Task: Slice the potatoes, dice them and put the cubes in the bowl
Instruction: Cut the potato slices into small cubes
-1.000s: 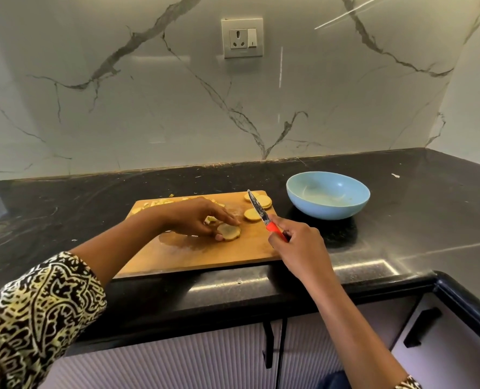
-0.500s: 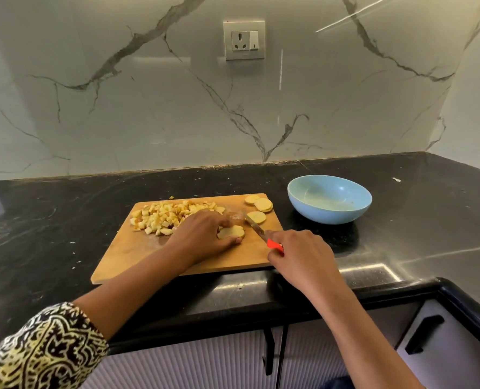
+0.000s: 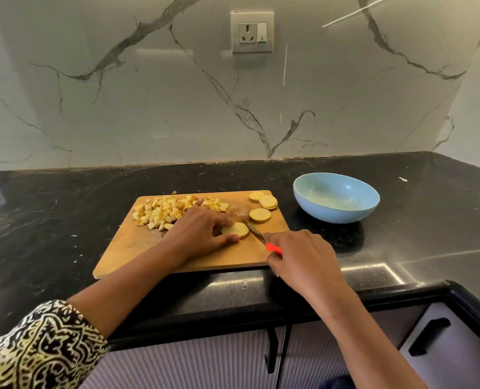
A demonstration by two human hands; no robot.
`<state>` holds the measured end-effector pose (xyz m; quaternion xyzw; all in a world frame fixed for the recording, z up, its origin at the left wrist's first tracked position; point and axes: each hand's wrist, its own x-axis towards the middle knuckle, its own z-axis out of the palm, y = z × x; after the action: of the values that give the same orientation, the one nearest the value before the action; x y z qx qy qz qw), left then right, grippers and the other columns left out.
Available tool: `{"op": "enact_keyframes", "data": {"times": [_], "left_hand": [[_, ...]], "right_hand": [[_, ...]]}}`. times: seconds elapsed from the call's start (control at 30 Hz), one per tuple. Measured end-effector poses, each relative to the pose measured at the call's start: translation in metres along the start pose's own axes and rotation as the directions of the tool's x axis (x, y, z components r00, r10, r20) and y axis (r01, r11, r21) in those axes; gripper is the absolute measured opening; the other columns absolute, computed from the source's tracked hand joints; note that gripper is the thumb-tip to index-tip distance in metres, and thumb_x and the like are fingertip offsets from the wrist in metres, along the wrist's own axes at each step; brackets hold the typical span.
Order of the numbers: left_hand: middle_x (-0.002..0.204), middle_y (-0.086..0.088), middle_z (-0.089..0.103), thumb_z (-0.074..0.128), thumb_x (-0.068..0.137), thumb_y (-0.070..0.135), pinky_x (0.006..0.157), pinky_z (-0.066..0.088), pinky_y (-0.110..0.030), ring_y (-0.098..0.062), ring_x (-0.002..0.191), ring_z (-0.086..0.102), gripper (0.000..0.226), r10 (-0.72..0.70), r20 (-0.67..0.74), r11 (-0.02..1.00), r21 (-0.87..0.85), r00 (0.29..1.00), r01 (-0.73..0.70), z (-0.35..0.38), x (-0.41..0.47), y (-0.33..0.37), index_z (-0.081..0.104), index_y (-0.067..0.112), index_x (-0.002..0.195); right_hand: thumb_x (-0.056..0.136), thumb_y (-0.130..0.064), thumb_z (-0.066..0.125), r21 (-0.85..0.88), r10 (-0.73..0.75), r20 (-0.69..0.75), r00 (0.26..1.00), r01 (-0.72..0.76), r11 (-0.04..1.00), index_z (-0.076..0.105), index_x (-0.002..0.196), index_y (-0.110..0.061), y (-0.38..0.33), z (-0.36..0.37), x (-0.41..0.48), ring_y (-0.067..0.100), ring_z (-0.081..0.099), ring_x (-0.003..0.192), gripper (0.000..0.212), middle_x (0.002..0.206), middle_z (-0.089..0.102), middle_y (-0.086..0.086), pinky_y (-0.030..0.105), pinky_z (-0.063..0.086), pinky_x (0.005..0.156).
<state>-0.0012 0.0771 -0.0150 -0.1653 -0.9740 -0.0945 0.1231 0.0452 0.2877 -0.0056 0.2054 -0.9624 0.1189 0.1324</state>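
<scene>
A wooden cutting board (image 3: 137,248) lies on the black counter. My left hand (image 3: 202,231) pinches a round potato slice (image 3: 237,229) flat on the board between fingers and thumb. My right hand (image 3: 303,256) grips a knife (image 3: 257,234) by its red handle, and the blade lies low against the right side of that slice. A pile of potato cubes (image 3: 167,210) sits at the board's back left. More round slices (image 3: 262,206) lie at the back right corner. To the right of the board stands a light blue bowl (image 3: 335,196) with no cubes in it.
The marble wall with a socket (image 3: 252,32) rises behind the counter. The counter's front edge (image 3: 233,310) runs just below the board, with cabinet doors and black handles (image 3: 428,336) under it. A few crumbs lie on the counter (image 3: 50,220) left of the board.
The knife has come down from pointing up above the board to lying against the slice. My left hand has settled onto the slice, uncovering the cube pile behind it.
</scene>
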Motion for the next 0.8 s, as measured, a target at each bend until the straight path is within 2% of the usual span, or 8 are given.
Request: {"op": "enact_keyframes", "data": {"times": [0.17,0.37,0.57,0.7,0.8], "left_hand": [[0.128,0.007,0.06,0.054,0.087,0.056,0.111,-0.003,-0.025,-0.005,0.122,0.049,0.049,-0.01,0.0,1.0,0.0,1.0,0.01,-0.001,-0.001,0.0,0.058,0.026,0.125],[0.127,0.008,0.061,0.055,0.087,0.054,0.114,0.0,-0.028,-0.004,0.119,0.051,0.047,-0.006,-0.027,1.0,-0.015,1.0,0.006,0.001,-0.002,0.001,0.061,0.023,0.123],[0.127,0.007,0.061,0.054,0.088,0.055,0.116,0.005,-0.029,-0.007,0.118,0.051,0.049,-0.016,-0.049,1.0,0.022,0.999,0.017,0.002,-0.002,0.005,0.06,0.023,0.124],[0.121,0.005,0.065,0.054,0.087,0.055,0.115,0.011,-0.028,-0.009,0.111,0.052,0.05,-0.021,-0.077,0.999,0.046,0.997,0.025,0.003,-0.002,0.008,0.061,0.022,0.124],[0.112,0.001,0.067,0.054,0.087,0.055,0.115,0.013,-0.027,-0.01,0.102,0.051,0.049,-0.034,-0.086,0.997,0.061,0.996,0.039,0.001,-0.002,0.009,0.062,0.023,0.124]], "right_hand": [[0.096,-0.03,0.046,0.011,-0.004,0.003,1.0,0.004,1.0,0.046,0.139,-0.035,-0.004,0.002,-0.002,0.016,0.062,0.096,0.043,0.112,0.067,-0.005,0.029,0.051,0.078],[0.097,-0.029,0.048,0.064,0.015,0.0,1.0,-0.015,0.998,0.046,0.139,-0.037,0.001,-0.007,-0.002,0.011,0.06,0.083,0.042,0.093,0.064,-0.008,0.026,0.051,0.072],[0.097,-0.029,0.047,0.036,-0.029,0.054,0.998,0.027,0.999,0.047,0.138,-0.038,-0.007,-0.01,-0.003,0.013,0.059,0.086,0.042,0.102,0.065,-0.006,0.028,0.05,0.071],[0.098,-0.022,0.043,-0.086,-0.035,0.054,0.998,0.039,0.996,0.052,0.132,-0.028,-0.018,0.001,0.005,0.016,0.052,0.077,0.036,0.095,0.062,-0.001,0.027,0.04,0.06],[0.1,-0.02,0.041,-0.16,-0.049,0.062,0.997,0.058,0.985,0.052,0.131,-0.022,-0.03,0.008,0.011,0.016,0.043,0.07,0.033,0.082,0.048,-0.001,0.024,0.027,0.049]]}}
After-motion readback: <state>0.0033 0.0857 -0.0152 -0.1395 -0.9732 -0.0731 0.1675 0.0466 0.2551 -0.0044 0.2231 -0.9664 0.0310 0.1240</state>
